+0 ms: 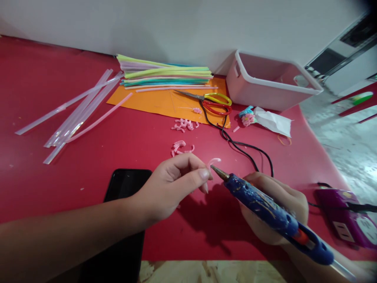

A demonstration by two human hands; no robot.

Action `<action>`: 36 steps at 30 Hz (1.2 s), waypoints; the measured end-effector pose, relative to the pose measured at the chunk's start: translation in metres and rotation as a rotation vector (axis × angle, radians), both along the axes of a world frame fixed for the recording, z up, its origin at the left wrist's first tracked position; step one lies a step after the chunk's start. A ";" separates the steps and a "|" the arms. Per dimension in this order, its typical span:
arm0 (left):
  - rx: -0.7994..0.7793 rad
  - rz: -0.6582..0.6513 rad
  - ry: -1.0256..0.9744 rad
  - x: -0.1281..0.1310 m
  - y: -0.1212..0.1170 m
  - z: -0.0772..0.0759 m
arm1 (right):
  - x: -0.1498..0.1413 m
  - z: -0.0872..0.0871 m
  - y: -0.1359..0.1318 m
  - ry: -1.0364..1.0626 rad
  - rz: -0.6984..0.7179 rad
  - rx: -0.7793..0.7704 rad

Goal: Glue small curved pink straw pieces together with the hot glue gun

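Between thumb and fingertips, my left hand (182, 179) pinches a short curved piece of pink pipe cleaner (215, 160). My right hand (279, 200) is wrapped round a blue hot glue gun (262, 202), its nozzle tip at the pink piece, touching or very close. A clear glue stick (343, 271) sticks out of the gun's rear end. Just beyond my left hand lie curled pink pipe cleaner pieces (178, 147), with another small heap of pink pieces (184, 125) farther back. A black phone (126, 184) is partly hidden under my left forearm.
A bundle of coloured pipe cleaners (165, 72) and red-yellow scissors (216, 103) lie on orange card (153, 104). Clear glue sticks (79, 106) are at left. A white bin (265, 92) stands behind a small flower piece (247, 119). A black cord (241, 144) and purple power strip (343, 216) are right.
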State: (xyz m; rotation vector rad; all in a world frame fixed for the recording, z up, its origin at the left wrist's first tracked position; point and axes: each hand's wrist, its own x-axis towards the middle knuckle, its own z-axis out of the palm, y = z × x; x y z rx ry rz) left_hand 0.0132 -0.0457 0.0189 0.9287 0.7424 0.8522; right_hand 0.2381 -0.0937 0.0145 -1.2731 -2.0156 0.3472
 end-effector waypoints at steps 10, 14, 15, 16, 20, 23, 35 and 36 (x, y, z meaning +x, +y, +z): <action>0.003 0.001 -0.003 0.001 0.001 0.000 | 0.001 0.000 0.001 -0.020 0.004 -0.004; -0.003 0.007 0.014 0.000 0.000 0.000 | 0.001 0.000 0.000 -0.021 0.001 -0.001; -0.003 0.008 0.017 0.000 0.000 0.000 | 0.001 0.000 0.000 -0.023 0.000 0.005; -0.003 0.007 0.019 0.000 0.000 0.000 | 0.001 0.000 0.000 -0.024 0.000 0.010; -0.006 0.003 0.020 0.000 0.000 0.001 | 0.001 0.000 0.000 -0.013 -0.004 0.013; -0.004 0.002 0.008 0.000 0.000 0.001 | 0.000 0.000 0.000 -0.010 0.001 0.014; -0.012 -0.007 -0.010 -0.001 0.000 -0.002 | -0.001 0.001 0.001 0.034 -0.033 -0.002; -0.018 -0.009 -0.013 -0.002 0.000 -0.002 | -0.001 0.001 0.001 0.043 -0.029 -0.006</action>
